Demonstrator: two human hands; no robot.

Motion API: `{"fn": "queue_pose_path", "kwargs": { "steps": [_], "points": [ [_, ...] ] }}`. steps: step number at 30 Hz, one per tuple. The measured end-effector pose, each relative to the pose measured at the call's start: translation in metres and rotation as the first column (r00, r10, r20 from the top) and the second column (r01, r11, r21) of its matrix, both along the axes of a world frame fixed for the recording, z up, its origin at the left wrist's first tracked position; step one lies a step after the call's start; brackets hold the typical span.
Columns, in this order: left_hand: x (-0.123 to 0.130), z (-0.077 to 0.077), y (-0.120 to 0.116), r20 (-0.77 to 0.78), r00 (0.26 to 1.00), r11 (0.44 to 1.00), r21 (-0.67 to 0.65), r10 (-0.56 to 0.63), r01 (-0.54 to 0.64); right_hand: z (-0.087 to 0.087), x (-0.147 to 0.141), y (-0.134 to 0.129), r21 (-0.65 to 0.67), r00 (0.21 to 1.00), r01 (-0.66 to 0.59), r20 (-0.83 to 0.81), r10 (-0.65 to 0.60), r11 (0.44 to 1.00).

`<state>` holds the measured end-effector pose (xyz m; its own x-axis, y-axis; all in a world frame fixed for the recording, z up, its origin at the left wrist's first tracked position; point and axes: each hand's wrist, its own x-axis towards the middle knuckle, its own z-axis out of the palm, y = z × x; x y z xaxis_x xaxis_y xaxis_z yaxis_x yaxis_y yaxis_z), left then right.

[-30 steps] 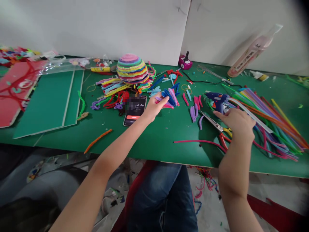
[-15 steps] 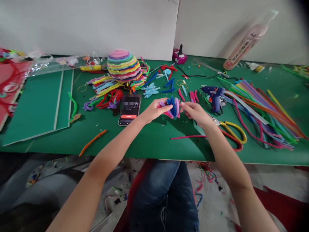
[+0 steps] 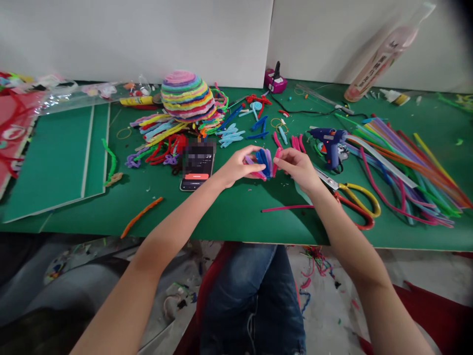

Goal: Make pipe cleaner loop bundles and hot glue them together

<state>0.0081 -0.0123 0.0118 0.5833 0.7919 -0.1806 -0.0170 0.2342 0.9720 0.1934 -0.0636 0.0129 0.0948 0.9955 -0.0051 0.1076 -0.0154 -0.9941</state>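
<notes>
Near the front edge of the green tabletop [image 3: 229, 217], open room is left. Beyond, a blue-purple-pink fuzzy-stem cluster [image 3: 263, 160] is pinched by the left hand [image 3: 237, 166]; beside it, a short pink fuzzy stem [image 3: 277, 153] by the right hand [image 3: 298, 167].

Phone [image 3: 199, 167]: digits ending 9; bottle [image 3: 382, 66] lettering too blurred.

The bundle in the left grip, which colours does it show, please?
The bundle shows blue, purple and pink in the head view.

The bundle [image 3: 263, 157] looks fuzzy, the scissor blades [image 3: 328, 180] smooth metal.
</notes>
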Motion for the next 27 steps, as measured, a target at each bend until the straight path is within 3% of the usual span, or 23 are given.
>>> {"fn": "queue_pose_path", "kwargs": {
  "steps": [5, 14, 18, 22, 24, 25, 27],
  "points": [
    [-0.003, 0.001, 0.004, -0.045, 0.998, 0.998, 0.027, -0.047, 0.048, -0.001, -0.001, 0.000, 0.031, 0.999, -0.035, 0.035, 0.034, 0.999],
    [-0.001, -0.004, 0.000, -0.192, 0.974, 0.947, 0.273, -0.119, 0.170, -0.008, -0.006, -0.001, 0.018, 0.987, -0.160, 0.011, 0.160, 0.987],
    [0.001, -0.010, 0.001, -0.175, 0.979, 0.946, 0.285, -0.105, 0.152, -0.005, -0.008, -0.002, 0.029, 0.986, -0.160, 0.058, 0.158, 0.987],
    [0.002, -0.011, 0.004, -0.145, 0.989, 0.969, 0.247, 0.015, 0.022, 0.008, 0.000, -0.008, 0.085, 0.967, -0.113, 0.240, 0.089, 0.990],
    [0.001, -0.010, 0.007, -0.111, 0.988, 0.965, 0.249, 0.110, -0.080, 0.017, 0.010, -0.014, 0.047, 0.882, -0.214, 0.438, 0.173, 0.976],
    [0.000, -0.010, 0.009, -0.088, 0.984, 0.958, 0.255, 0.158, -0.131, 0.022, 0.015, -0.018, -0.035, 0.802, -0.312, 0.527, 0.283, 0.949],
    [-0.003, -0.009, 0.013, -0.026, 0.968, 0.938, 0.255, 0.250, -0.235, 0.030, 0.023, -0.025, -0.290, 0.562, -0.503, 0.606, 0.563, 0.814]
  ]
}}
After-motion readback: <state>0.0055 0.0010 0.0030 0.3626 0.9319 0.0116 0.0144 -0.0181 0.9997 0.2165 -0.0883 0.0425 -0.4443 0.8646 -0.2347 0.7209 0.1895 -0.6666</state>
